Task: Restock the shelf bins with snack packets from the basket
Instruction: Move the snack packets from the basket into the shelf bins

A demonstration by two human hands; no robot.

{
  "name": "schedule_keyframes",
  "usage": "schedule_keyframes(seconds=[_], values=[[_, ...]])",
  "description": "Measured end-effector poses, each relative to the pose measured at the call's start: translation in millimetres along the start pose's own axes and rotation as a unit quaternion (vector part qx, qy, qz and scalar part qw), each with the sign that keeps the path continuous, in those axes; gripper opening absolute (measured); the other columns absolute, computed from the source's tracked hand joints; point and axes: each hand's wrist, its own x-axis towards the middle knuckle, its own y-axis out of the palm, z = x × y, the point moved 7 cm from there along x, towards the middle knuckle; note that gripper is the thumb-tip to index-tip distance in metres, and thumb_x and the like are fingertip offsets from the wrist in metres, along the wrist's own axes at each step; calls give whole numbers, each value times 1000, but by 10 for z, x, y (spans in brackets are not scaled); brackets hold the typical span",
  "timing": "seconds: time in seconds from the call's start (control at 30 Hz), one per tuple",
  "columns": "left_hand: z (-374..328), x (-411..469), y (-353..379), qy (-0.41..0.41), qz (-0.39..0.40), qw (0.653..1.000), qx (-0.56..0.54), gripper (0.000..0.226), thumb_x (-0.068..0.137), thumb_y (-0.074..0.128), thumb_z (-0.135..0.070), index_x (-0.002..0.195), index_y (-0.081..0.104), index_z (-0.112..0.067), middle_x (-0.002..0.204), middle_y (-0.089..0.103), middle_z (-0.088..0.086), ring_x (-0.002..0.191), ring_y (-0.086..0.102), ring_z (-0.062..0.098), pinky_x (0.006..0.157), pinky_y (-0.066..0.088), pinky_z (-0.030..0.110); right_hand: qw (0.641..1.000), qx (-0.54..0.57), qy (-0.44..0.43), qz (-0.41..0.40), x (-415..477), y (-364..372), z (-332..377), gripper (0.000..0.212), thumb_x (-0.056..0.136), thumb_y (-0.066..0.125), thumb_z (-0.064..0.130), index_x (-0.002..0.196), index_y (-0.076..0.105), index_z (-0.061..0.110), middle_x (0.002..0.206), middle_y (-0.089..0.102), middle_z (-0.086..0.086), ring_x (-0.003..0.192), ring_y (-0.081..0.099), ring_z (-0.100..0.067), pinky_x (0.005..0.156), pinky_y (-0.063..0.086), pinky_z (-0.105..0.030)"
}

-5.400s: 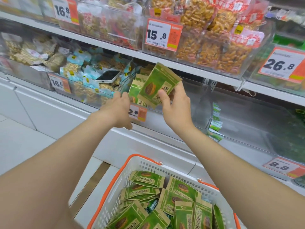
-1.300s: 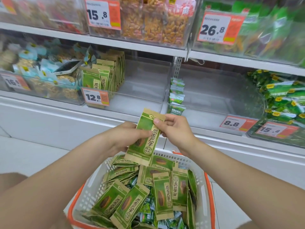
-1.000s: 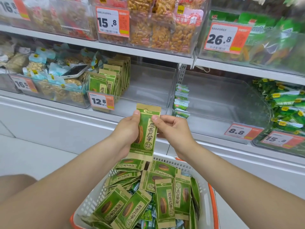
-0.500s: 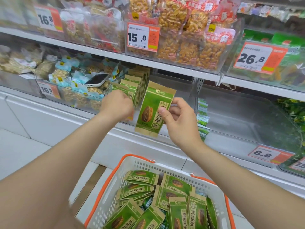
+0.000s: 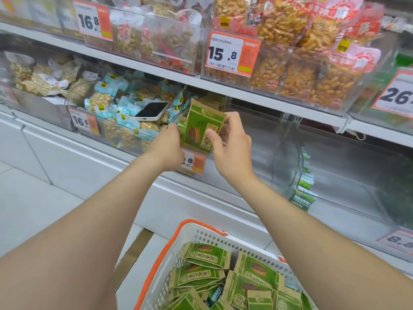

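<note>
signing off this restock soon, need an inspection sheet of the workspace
surface: white shelf ledge carrying clear bins
job's things: green packet held at the bin front, before a row of like packets; more packets lie in the basket
clutter: phone lying on snack bags in the neighbouring bin
grips: right hand pinches the green packet; left hand at the row's left edge, hold unclear
cables: nothing seen
surroundings: upper bins of nut bags, price tags 16.8 and 15.8; tiled floor
</note>
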Motion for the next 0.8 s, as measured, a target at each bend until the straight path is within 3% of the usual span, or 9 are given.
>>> schedule_keyframes(seconds=[0.07, 0.2, 0.27, 0.33, 0.43, 0.5, 0.6, 0.7, 0.8], values=[[13, 47, -58, 2, -36, 999, -9, 46, 87, 63, 2, 130, 49, -6, 127, 61, 17, 120, 55, 37, 95, 50, 48, 1000, -22, 4, 22, 61, 113, -54, 20, 100, 65, 19, 112, 50, 23, 95, 72, 7, 88, 68, -16, 79, 56, -37], [68, 92, -176, -13, -109, 994, -22, 42, 87, 63, 0, 126, 57, -14, 121, 64, 11, 117, 58, 34, 93, 53, 49, 993, -87, 66, 55, 196, 304, -223, 20, 96, 71, 20, 110, 57, 17, 92, 68, 7, 82, 53, -4, 69, 37, -5], [112, 99, -198, -29, -123, 992, -13, 34, 89, 62, -5, 121, 59, -16, 116, 66, 11, 113, 60, 36, 87, 53, 46, 975, -159, 132, 82, 275, 401, -405, 31, 87, 77, 34, 113, 67, 21, 95, 70, 6, 87, 56, -6, 74, 42, -19], [128, 107, -187, -37, -113, 993, -1, 27, 88, 62, -7, 114, 64, -15, 111, 67, 11, 110, 62, 37, 83, 52, 44, 953, -214, 179, 117, 329, 495, -513, 41, 80, 78, 43, 113, 72, 20, 100, 73, 0, 97, 64, -22, 75, 46, -29], [120, 111, -174, -44, -111, 993, -1, 19, 87, 63, -7, 106, 62, -8, 104, 64, 13, 102, 60, 38, 73, 45, 43, 952, -204, 160, 160, 402, 649, -410, 20, 87, 77, 34, 97, 71, 17, 98, 70, -6, 92, 56, -27, 74, 43, -30], [102, 92, -192, -54, -123, 991, -13, 26, 87, 66, -8, 110, 54, -4, 100, 59, 14, 95, 58, 39, 70, 41, 43, 955, -194, 144, 173, 419, 666, -334, 20, 89, 77, 32, 87, 69, 14, 91, 68, -7, 92, 54, -27, 72, 41, -30], [66, 48, -213, -63, -131, 989, -33, 48, 91, 71, -13, 125, 39, -4, 98, 52, 11, 86, 51, 36, 69, 39, 44, 953, -210, 154, 155, 418, 587, -346, 42, 84, 82, 46, 72, 62, 11, 73, 61, -3, 80, 54, -21, 67, 44, -35], [65, 59, -182, -61, -126, 990, -27, 59, 90, 78, -20, 130, 37, -2, 116, 55, 17, 101, 57, 41, 73, 40, 44, 933, -162, 283, 156, 301, 560, -460, 80, 69, 85, 61, 120, 52, 9, 104, 60, -1, 93, 58, -17, 73, 54, -33], [75, 91, -136, -58, -121, 991, -1, 60, 91, 75, -18, 134, 39, 3, 138, 45, 23, 119, 56, 45, 79, 40, 42, 904, -74, 363, 214, 239, 719, -466, 86, 52, 84, 57, 125, 60, 17, 114, 71, -6, 86, 75, -27, 62, 65, -41]])
